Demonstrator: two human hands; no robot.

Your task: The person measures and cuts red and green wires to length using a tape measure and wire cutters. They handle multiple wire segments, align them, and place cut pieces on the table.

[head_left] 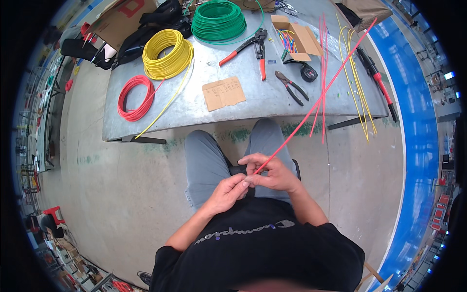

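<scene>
A long red wire point(302, 120) slants from my hands up to the right, across the table's front edge and over the tabletop. My right hand point(274, 174) is closed on it close to its lower end, thumb and finger pinching. Beside it, my left hand point(230, 191) is pinched at the wire's end, fingertips touching those of the right. Whatever small piece sits between the fingertips is hidden. Both hands are above my lap, in front of the table point(185, 104).
On the table lie red point(135, 98), yellow point(168, 54) and green wire coils point(219, 22), a cardboard piece point(224, 94), crimping pliers point(260, 48), cutting pliers point(291, 88), a tape measure point(308, 73) and an open box point(296, 39). Cut yellow wires point(359, 92) overhang the front edge at right.
</scene>
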